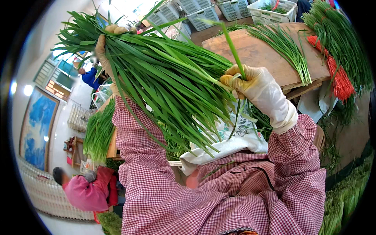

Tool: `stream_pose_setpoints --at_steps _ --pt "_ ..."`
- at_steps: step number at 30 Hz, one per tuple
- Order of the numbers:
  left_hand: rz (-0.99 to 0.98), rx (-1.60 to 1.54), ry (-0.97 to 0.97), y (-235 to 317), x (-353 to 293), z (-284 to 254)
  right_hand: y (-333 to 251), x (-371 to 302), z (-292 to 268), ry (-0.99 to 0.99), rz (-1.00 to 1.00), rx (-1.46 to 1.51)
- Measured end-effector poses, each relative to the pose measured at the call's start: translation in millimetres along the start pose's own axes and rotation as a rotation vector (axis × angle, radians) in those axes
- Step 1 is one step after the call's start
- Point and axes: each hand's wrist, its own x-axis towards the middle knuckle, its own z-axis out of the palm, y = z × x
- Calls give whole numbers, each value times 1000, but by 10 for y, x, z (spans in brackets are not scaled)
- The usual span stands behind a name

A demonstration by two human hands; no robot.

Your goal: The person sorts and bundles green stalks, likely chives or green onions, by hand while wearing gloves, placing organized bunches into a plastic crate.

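A large bunch of long green garlic chives [168,78] slants across the space in front of my chest. My left hand [102,51], in a pale work glove, is wrapped round it near the leafy upper-left end. At the lower-right end, my right hand [264,94], gloved in stained white, pinches a few chive blades between thumb and fingers. One blade sticks up above that hand. Below the bunch, a white woven sack [231,147] lies across my lap, with loose chives around it.
A wooden table [223,47] holds a small spread of chives [288,51]. Red ties [335,70] hang beside a thick pile of chives [340,35] at right. White crates [201,17] stand behind. Another person in pink [88,188] sits at lower left, near more chives [98,133].
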Motion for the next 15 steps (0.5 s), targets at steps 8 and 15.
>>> stream_pose_setpoints --at_steps 8,15 --pt "94 261 90 -85 -27 -76 -2 6 96 -172 165 228" --pt "24 113 188 -80 -128 -143 106 -162 49 -240 225 215"
